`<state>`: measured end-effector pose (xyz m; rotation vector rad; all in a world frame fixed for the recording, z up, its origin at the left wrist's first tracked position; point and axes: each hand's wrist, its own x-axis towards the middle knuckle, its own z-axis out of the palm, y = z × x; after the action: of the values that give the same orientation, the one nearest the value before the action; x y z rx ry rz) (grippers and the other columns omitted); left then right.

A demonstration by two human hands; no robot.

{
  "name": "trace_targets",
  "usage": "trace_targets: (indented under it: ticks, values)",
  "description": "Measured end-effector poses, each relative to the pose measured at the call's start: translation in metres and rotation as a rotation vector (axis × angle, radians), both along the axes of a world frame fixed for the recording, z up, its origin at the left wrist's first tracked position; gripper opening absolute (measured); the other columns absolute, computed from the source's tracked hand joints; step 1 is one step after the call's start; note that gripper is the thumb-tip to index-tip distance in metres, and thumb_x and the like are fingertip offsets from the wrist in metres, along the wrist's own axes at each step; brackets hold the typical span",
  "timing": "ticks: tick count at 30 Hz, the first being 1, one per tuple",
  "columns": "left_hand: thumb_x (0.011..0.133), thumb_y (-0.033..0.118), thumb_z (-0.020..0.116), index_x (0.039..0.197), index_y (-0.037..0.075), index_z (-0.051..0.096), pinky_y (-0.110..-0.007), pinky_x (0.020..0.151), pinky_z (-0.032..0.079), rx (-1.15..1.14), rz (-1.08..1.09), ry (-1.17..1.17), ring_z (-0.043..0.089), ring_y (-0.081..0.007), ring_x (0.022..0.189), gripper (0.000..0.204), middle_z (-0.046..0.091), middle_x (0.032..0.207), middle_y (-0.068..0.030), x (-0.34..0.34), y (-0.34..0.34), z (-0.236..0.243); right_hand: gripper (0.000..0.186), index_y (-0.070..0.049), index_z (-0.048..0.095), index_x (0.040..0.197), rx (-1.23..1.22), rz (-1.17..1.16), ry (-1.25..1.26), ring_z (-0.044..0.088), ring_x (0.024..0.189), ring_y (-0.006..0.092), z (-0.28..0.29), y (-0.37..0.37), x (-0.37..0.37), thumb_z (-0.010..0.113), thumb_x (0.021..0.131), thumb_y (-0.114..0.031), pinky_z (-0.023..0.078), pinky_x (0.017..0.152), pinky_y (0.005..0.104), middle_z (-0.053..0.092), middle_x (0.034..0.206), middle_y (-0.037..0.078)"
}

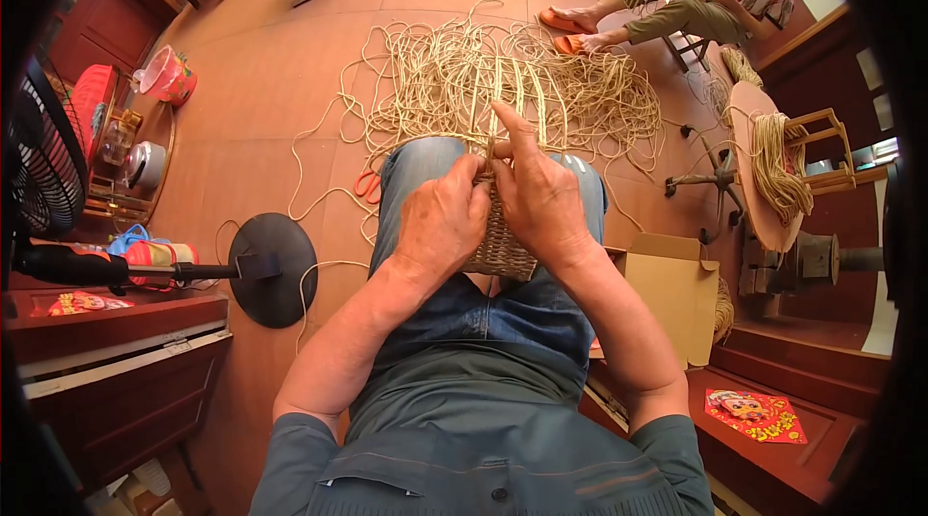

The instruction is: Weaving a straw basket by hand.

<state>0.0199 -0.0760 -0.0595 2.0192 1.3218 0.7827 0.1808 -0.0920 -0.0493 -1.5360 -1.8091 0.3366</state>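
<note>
Material: tan cane strands (503, 81), loose on the floor past the knees.
Weave (501, 241): woven panel lying on the lap, between both hands.
Left hand (440, 226): closed on the weave's left edge.
Right hand (541, 197): pinching a strand at the top edge, forefinger raised.
Scissors (367, 186): on the floor, beside the left knee.

left hand (442, 226): grips the woven piece (500, 247) on the lap
right hand (537, 189): touching it, forefinger out over cords (503, 81)
scissors (368, 186): left of hands

woven piece (500, 243) middle hidden behind hands
</note>
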Motion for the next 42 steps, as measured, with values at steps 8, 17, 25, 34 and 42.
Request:
trace_targets:
  ticks: [8,17,25,34,42]
  values:
    - [0.103,0.018,0.066,0.127,0.005,0.067,-0.05,0.072,0.06,0.19,0.025,0.049,0.076,-0.0411,0.084,0.028,0.078,0.103,-0.0199,0.0,-0.01,-0.001,0.061,-0.009,0.047,0.156,0.267,-0.101,0.077,0.072,0.075,0.0211,-0.014,-0.006,-0.015,0.068,0.1,0.003,0.056,0.063,0.0367,0.072,0.094,0.008]
    - [0.102,0.019,0.07,0.13,0.006,0.069,-0.044,0.075,0.061,0.225,0.017,0.017,0.076,-0.037,0.087,0.031,0.077,0.106,-0.0157,-0.005,-0.009,-0.003,0.03,-0.003,0.052,0.129,-0.14,-0.069,1.115,0.051,0.064,0.0025,-0.012,-0.02,-0.006,0.066,0.103,-0.001,0.041,0.051,0.0211,0.065,0.1,0.002]
    - [0.09,0.003,0.076,0.12,0.009,0.072,-0.04,0.084,0.057,0.573,-0.101,0.064,0.068,-0.0284,0.101,0.031,0.069,0.111,-0.0077,0.003,-0.001,0.001,0.025,-0.012,0.055,0.121,-0.456,0.065,1.433,0.039,0.059,0.0005,-0.001,-0.039,0.055,0.067,0.1,-0.007,0.032,0.051,0.0175,0.053,0.086,-0.005]
    - [0.089,0.004,0.075,0.109,0.009,0.071,-0.04,0.077,0.055,0.621,-0.186,0.021,0.066,-0.0278,0.089,0.021,0.066,0.095,-0.0064,0.018,0.01,-0.002,0.014,-0.012,0.06,0.112,0.017,-0.045,1.304,0.042,0.062,0.0047,0.019,-0.038,0.157,0.064,0.1,-0.006,0.034,0.053,0.0211,0.051,0.079,-0.004]
    - [0.094,0.012,0.076,0.1,0.012,0.069,-0.04,0.072,0.053,0.589,-0.103,0.051,0.065,-0.026,0.083,0.009,0.062,0.087,-0.0043,0.035,0.012,0.005,0.035,-0.004,0.062,0.128,0.079,-0.375,0.65,0.07,0.093,0.0143,0.001,-0.044,0.159,0.075,0.096,-0.01,0.055,0.082,0.0258,0.07,0.118,0.009]
